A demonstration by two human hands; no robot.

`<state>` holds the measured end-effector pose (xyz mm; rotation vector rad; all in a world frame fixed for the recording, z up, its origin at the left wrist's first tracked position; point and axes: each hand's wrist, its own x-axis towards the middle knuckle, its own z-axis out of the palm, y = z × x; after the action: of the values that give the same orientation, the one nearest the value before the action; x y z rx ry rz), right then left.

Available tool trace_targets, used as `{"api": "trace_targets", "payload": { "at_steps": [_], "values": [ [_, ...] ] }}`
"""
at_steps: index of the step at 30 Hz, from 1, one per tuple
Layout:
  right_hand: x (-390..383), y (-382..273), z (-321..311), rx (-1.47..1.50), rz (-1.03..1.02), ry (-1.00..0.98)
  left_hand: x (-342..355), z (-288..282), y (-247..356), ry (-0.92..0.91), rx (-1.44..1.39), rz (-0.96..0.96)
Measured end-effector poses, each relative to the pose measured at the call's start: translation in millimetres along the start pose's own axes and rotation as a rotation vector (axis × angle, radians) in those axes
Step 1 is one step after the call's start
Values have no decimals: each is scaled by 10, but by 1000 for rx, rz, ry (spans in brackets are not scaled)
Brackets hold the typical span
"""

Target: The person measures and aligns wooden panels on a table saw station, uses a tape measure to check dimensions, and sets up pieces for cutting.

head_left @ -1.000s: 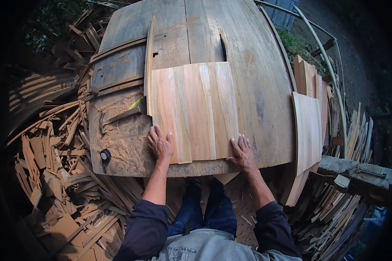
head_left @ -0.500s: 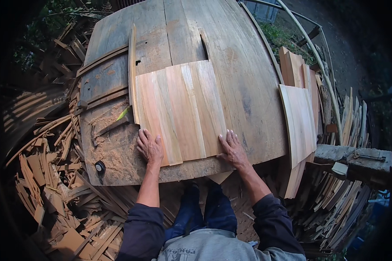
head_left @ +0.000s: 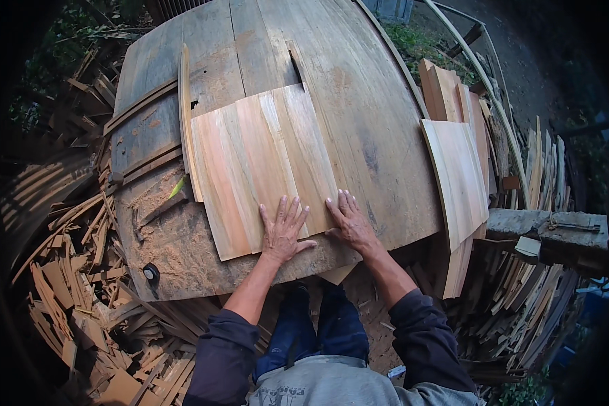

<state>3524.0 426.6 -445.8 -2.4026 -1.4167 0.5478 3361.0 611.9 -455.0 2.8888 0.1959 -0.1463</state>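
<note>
A panel of several reddish and pale wooden boards [head_left: 250, 149], set side by side, lies flat on the large worn wooden table [head_left: 379, 128]. My left hand [head_left: 284, 229] rests spread on the panel's near edge, right of its middle. My right hand [head_left: 355, 223] is at the near right corner, fingers stretched forward, the fingertips touching the last board's edge. Neither hand is wrapped around anything. Along the panel's left side stands a long narrow wooden strip [head_left: 187, 128]. The board ends under my left hand are hidden.
A dark slot [head_left: 296, 65] opens in the table beyond the panel. Sawdust [head_left: 176, 230] and a small black round object [head_left: 151, 273] lie at the near left. More pale boards [head_left: 457, 176] lean at the right edge. Scrap wood [head_left: 88, 325] is heaped at left.
My left hand has moved right from the panel's near left corner to nearer my right hand, its fingers now spread. The whole view has shifted slightly.
</note>
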Motion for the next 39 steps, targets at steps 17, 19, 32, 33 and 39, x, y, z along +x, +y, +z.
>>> {"api": "trace_targets", "payload": {
  "at_steps": [17,19,32,33,39],
  "values": [
    [541,198,-13,-2,6,31,506,122,-394,148,129,-52],
    [583,228,-1,-25,-12,71,549,114,-430,172,162,-64],
    [549,1348,-169,-111,203,453,870,32,-713,104,127,-102],
    [566,1401,-177,-138,207,449,896,22,-732,92,129,-109],
    [656,1430,-207,-140,258,467,1088,-50,-866,89,138,-110]
  ]
}}
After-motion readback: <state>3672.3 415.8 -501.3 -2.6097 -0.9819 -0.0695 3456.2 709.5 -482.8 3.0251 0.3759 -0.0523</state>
